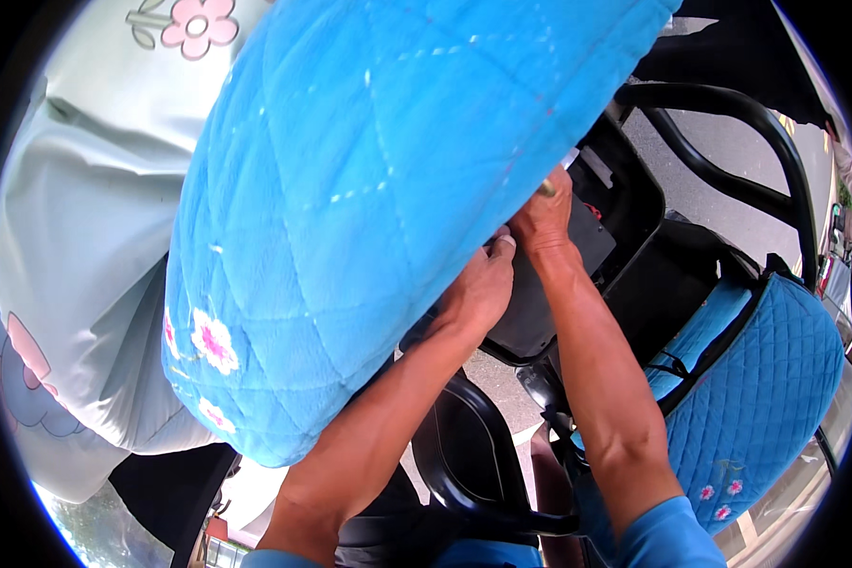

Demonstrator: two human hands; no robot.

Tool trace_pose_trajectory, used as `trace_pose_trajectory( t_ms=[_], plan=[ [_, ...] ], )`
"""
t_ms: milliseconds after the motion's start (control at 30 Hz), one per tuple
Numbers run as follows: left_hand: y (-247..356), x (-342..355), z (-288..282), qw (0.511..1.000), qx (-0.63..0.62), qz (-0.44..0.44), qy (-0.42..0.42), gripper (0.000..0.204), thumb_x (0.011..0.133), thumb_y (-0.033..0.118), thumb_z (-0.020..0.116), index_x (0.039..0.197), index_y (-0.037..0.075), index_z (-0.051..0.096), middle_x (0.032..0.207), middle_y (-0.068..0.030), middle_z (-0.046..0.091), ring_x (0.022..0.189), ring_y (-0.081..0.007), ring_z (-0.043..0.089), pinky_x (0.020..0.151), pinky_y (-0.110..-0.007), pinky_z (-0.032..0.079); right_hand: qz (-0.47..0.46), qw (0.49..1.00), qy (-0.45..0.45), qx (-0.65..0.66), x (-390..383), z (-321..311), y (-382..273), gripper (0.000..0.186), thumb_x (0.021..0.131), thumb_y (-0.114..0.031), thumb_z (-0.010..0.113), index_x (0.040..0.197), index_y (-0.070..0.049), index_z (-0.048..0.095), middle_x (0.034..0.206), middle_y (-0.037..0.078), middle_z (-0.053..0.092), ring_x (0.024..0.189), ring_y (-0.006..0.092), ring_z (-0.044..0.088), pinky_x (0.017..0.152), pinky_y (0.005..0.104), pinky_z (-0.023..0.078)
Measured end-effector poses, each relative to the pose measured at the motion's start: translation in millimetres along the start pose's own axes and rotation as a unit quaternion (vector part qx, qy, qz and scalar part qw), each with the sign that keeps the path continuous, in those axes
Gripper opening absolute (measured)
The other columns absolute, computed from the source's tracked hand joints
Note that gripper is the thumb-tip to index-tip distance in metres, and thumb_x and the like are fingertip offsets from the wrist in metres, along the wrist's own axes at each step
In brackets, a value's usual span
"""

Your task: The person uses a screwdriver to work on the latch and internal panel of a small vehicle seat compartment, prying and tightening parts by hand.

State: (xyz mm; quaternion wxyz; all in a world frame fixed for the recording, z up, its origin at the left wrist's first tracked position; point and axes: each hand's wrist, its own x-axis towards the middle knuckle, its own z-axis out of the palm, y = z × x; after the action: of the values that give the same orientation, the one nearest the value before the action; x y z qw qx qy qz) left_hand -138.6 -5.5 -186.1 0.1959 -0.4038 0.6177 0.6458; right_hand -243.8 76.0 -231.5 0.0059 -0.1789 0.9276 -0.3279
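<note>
A thick blue quilted cover [350,189], with white stitching and small pink-and-white embroidered flowers, rises across the middle and hides part of both hands. My left hand [478,289] is at its lower right edge, fingers closed together; whatever they hold is hidden. Just beyond it, my right hand [544,220] is also curled at that edge, its fingertips mostly out of sight. Behind my right wrist lies an open black bin-like compartment [648,204], with a dark panel and a small red item inside.
Curved black metal bars [786,151] stand at the far right. A second blue quilted piece [757,388] with flowers sits at the right. Pale green padded fabric [95,246] with pink flower prints fills the left. A black curved armrest-like part [454,445] is below my hands.
</note>
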Motion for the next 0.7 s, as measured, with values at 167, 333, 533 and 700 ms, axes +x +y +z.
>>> trace_pose_trajectory(
  t_ms=[167, 333, 533, 700],
  plan=[
    [12, -31, -23, 0.965, 0.230, 0.083, -0.091, 0.024, 0.096, 0.021, 0.063, 0.104, -0.002, 0.067, 0.086, -0.0203, 0.073, 0.085, -0.0361, 0.073, 0.079, -0.045, 0.054, 0.067, 0.998, -0.003, 0.011, 0, -3, 0, 0.023, 0.086, -0.024, 0.079, 0.092, -0.004, 0.070, 0.089, 0.013, 0.062, 0.082, 0.0383, 0.065, 0.071, 0.0450, 0.052],
    [10, -54, -41, 0.878, 0.454, 0.072, -0.136, 0.024, 0.096, 0.021, 0.064, 0.098, -0.003, 0.065, 0.088, -0.0245, 0.072, 0.089, -0.0424, 0.071, 0.083, -0.051, 0.054, 0.009, 1.000, 0.018, -0.005, 5, -2, -6, 0.025, 0.084, -0.024, 0.080, 0.092, -0.003, 0.070, 0.091, 0.013, 0.063, 0.084, 0.0382, 0.065, 0.074, 0.0456, 0.051],
    [3, -61, -53, 0.866, 0.477, 0.055, -0.140, 0.019, 0.095, 0.014, 0.060, 0.099, -0.005, 0.062, 0.089, -0.0241, 0.072, 0.092, -0.0425, 0.070, 0.086, -0.050, 0.054, 0.027, 0.999, 0.029, 0.012, 3, -5, -13, 0.021, 0.085, -0.021, 0.079, 0.092, -0.002, 0.072, 0.091, 0.013, 0.064, 0.083, 0.0377, 0.065, 0.075, 0.0453, 0.050],
    [-15, -59, -62, 0.928, 0.356, 0.073, -0.084, 0.018, 0.095, 0.009, 0.055, 0.104, -0.006, 0.060, 0.099, -0.0269, 0.070, 0.101, -0.0407, 0.068, 0.091, -0.046, 0.053, 0.084, 0.996, 0.023, 0.033, -1, -7, -14, 0.021, 0.085, -0.022, 0.079, 0.091, -0.002, 0.074, 0.086, 0.013, 0.064, 0.078, 0.0322, 0.065, 0.072, 0.0419, 0.050]
  ],
)
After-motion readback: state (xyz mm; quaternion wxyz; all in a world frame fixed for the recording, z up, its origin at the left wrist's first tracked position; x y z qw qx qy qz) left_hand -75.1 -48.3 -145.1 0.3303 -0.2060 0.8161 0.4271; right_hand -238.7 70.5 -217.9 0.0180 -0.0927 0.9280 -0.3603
